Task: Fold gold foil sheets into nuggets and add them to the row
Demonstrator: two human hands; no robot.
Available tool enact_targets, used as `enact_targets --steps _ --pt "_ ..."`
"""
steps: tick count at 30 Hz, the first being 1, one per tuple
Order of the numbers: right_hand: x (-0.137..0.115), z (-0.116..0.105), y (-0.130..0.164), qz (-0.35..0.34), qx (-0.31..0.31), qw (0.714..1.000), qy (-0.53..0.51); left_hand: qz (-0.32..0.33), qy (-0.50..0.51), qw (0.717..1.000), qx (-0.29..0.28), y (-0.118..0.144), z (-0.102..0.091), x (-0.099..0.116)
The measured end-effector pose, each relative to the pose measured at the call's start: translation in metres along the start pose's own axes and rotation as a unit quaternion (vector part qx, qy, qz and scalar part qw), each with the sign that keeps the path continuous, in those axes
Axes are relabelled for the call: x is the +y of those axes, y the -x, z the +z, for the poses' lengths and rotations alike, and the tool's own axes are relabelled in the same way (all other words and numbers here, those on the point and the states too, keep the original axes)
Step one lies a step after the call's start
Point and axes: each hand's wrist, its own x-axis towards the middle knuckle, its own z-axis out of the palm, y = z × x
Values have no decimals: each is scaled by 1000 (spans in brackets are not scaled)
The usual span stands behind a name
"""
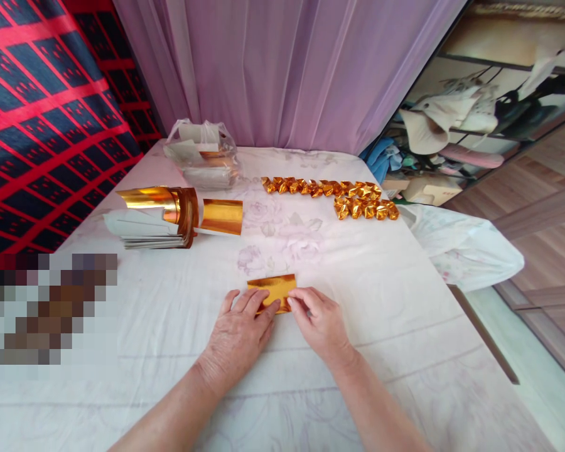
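Note:
A small sheet of shiny gold foil paper lies on the cloth-covered surface in front of me. Over its left part rests my left hand, fingers spread and lying on the sheet, the thumb near its front edge. My right hand pinches the sheet's right edge between thumb and bent fingers. The exact contact of those fingertips is partly hidden. Further off to the left is a stack of gold foil sheets, fanned out with white backs showing, and a single gold sheet sticks out beside it.
Folded gold foil pieces stand in a row at the back right, with a shorter row before them. A clear plastic bag of paper stacks sits at the back left. Beyond the right edge are a white plastic bag and a cluttered shelf.

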Motion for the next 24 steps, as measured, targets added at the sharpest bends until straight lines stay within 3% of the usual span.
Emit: enact_targets --steps 8,13,24 --pt "-8 9 4 66 -21 994 85 7 -2 1000 1 -1 2 -2" --pt "-11 9 4 63 -35 991 111 15 -8 1000 1 -1 2 -3" --pt "3 10 11 79 1 991 109 16 -24 1000 0 -1 4 -6"
